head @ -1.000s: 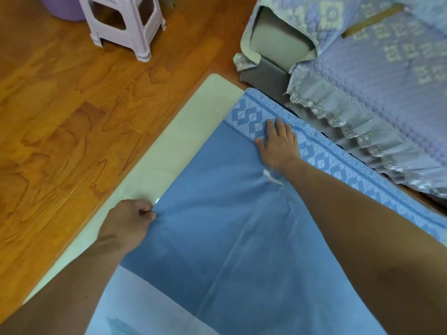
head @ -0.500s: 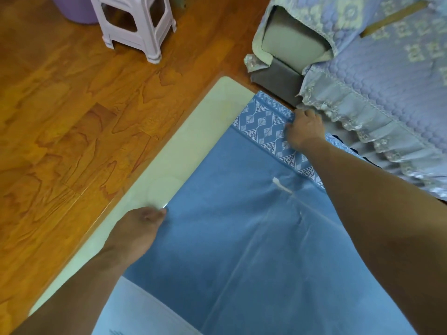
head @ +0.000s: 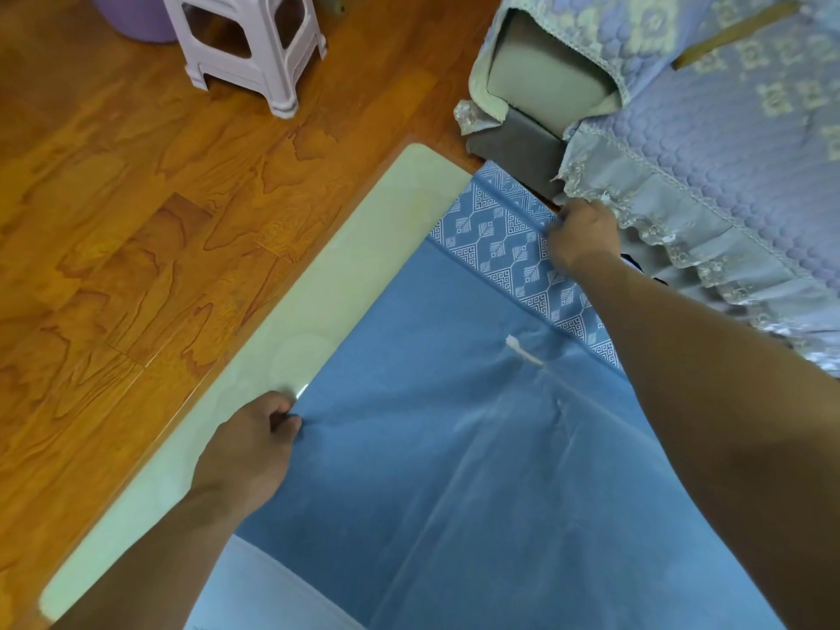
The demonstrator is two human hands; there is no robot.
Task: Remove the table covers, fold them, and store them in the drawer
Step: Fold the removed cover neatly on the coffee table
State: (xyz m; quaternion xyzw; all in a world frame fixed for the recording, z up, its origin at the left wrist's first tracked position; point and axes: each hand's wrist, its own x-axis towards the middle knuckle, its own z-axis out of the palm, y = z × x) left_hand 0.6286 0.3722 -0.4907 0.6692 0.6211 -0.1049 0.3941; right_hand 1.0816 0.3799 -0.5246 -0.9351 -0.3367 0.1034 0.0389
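A: From the head camera, is anything holding other things?

B: Nothing of that kind shows; only the pale table (head: 345, 284), with the blue cover (head: 454, 447) spread across most of it.

A: Where does the cover sit against the fingers?

B: The left hand (head: 247, 447) has its fingers curled round the cover's left edge, pinching it just above the bare strip of tabletop. The right hand (head: 582, 234) grips the far edge at the patterned border (head: 504, 247), right beside the frilled sofa cover (head: 682, 229).

A: What differs from a second ago?

B: Then the right hand lay flat on the border; now it has moved to the far edge and closed on it. The left hand keeps its pinch. A stool (head: 254, 43) stands on the wooden floor (head: 113, 220).
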